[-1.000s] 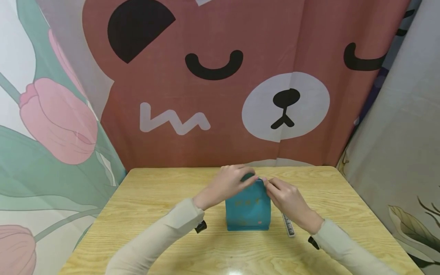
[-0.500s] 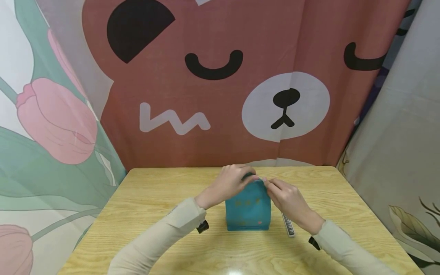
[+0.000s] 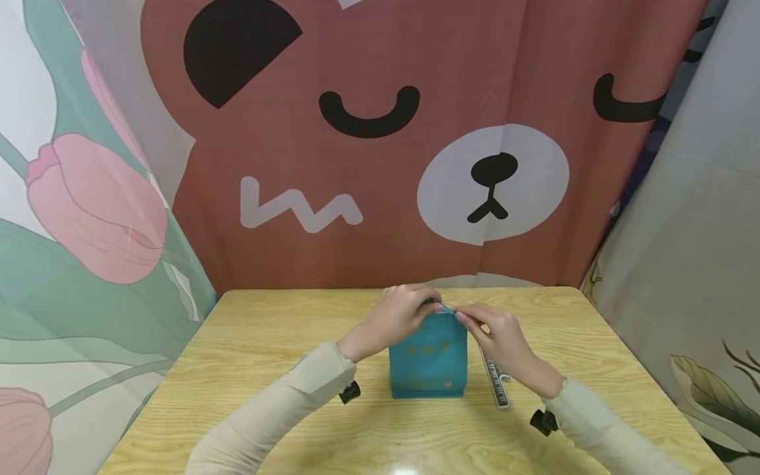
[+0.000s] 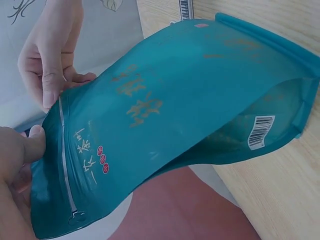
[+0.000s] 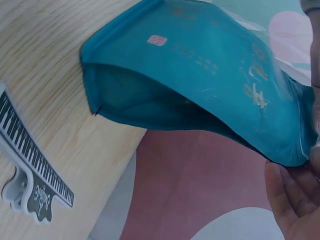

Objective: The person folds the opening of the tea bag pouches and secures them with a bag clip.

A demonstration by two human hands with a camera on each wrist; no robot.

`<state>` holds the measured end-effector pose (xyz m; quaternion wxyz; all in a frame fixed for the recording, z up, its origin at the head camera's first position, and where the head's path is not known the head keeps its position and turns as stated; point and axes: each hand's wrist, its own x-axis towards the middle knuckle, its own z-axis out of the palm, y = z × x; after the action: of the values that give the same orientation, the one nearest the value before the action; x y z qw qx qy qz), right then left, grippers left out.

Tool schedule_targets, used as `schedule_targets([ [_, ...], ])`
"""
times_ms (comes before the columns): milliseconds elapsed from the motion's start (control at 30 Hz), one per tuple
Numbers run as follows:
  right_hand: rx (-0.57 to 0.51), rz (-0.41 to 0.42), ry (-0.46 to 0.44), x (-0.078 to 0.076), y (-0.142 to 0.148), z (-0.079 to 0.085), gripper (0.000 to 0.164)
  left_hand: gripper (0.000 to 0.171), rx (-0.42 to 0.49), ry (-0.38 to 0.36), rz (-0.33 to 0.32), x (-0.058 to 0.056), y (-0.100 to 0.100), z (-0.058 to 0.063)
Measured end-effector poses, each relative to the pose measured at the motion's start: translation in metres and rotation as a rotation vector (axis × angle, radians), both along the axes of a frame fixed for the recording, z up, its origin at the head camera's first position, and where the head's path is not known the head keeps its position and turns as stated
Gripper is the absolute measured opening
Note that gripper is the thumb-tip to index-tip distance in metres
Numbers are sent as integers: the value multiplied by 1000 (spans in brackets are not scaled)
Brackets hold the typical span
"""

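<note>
A teal zip pouch with gold lettering stands on the wooden table. Its top band bends over, and a pale seal line crosses it in the left wrist view. My left hand grips that top band, its thumb on the near face; some of its fingers are hidden behind the pouch. At the other end of the band, my right hand pinches the corner with thumb and fingertips. In the right wrist view, the same hand sits at the pouch's edge, and the pouch's side fold gapes.
A bag clip with a piano-key print lies on the table, just right of the pouch and beneath my right hand. Behind the table's far edge hangs a curtain with a bear print. Patterned curtains flank both sides.
My right hand has shifted slightly at the pouch's corner, its fingers reaching out more, so more of the clip shows beneath it. The left hand keeps its grip, and the pouch stays in place.
</note>
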<state>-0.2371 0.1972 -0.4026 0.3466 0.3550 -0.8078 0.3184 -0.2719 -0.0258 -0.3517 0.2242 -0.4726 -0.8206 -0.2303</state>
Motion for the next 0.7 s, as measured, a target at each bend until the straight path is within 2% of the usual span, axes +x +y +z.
schedule_targets([
  [133, -17, 9, -48, -1, 1, 2, 26, 14, -8, 4, -7, 0, 1, 1],
  [300, -4, 1, -89, -2, 2, 3, 20, 15, -17, 7, -12, 1, 1, 1],
  [567, 3, 13, -117, -5, 2, 3, 22, 13, -8, 22, -29, 2, 0, 0],
  [700, 13, 2, -100, -6, 1, 4, 20, 12, -6, 37, -30, 1, 1, 0],
])
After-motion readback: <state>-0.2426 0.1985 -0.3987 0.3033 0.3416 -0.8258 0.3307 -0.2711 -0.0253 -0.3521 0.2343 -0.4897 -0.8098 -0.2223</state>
